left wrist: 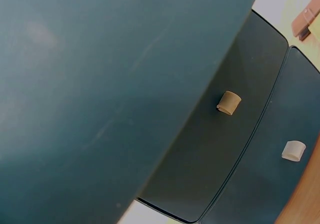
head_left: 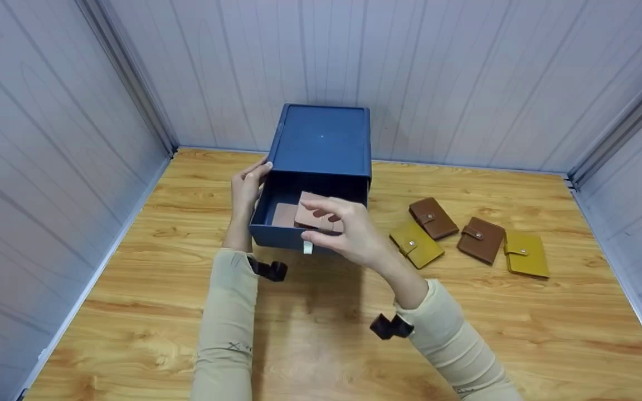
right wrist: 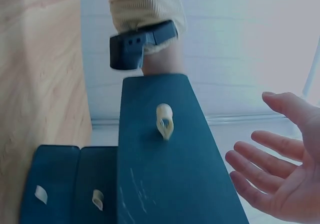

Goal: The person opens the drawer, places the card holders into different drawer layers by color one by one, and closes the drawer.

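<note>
Beneath the right hand, an open-topped dark-blue plastic drawer projects from a boxy dark-blue plastic cabinet, presumably to make its inside reachable. This hand's thumb and fingers are parted, gripping nothing; below them in the drawer, two flat, rectangular pale-pink leather-look wallets can be counted, though fingers partly hide one. The left hand rests against the cabinet's side at its front edge, fingers extended and not clenched, probably to steady it. Under the extended drawer are two closed dark-blue plastic drawers; all three carry one cream fabric loop tab, apparently for pulling. Right of the right hand lie two brown and two mustard-yellow rectangular leather-look wallets, their snap straps evidently keeping them shut.
</note>
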A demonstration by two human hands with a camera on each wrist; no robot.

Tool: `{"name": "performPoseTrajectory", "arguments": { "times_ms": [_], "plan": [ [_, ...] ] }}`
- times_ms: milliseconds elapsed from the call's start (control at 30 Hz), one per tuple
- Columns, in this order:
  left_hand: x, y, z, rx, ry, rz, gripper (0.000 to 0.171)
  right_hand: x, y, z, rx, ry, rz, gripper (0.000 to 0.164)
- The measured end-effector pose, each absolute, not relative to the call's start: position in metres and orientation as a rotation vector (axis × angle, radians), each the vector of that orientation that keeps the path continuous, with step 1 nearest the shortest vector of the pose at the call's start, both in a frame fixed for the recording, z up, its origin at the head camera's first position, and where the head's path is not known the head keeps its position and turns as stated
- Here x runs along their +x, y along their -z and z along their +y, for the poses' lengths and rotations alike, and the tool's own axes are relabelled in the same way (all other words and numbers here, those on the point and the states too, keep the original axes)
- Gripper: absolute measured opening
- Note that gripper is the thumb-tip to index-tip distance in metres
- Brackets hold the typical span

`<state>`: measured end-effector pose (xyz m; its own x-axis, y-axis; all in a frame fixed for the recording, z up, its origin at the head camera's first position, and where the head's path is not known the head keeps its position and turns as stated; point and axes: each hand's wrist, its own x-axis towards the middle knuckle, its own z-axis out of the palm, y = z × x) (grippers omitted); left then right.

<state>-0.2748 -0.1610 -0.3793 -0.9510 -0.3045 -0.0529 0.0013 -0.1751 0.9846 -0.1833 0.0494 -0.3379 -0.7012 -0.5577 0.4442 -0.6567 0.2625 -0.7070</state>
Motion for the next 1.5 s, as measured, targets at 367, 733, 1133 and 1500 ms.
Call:
{"name": "performPoseTrajectory", "arguments": {
  "times_ms": [367,733,1133,1500],
  "plan": [
    [-0.276,0.379,-0.161,0.354,2.211,-1.882,0.036,-0.157,0.356,0.05,1.042,-1.621,-2.284,0.031],
    [-0.275,0.379,-0.161,0.352,2.217,-1.884,0.036,-0.134,0.362,0.046,0.968,-1.784,-2.136,0.02],
    [-0.275,0.38,-0.16,0.341,2.214,-1.875,0.035,-0.138,0.392,0.042,0.806,-1.772,-2.137,0.014],
    [-0.275,0.38,-0.16,0.357,2.193,-1.891,0.035,-0.145,0.408,0.033,0.703,-1.721,-2.129,0.012]
  ]
}}
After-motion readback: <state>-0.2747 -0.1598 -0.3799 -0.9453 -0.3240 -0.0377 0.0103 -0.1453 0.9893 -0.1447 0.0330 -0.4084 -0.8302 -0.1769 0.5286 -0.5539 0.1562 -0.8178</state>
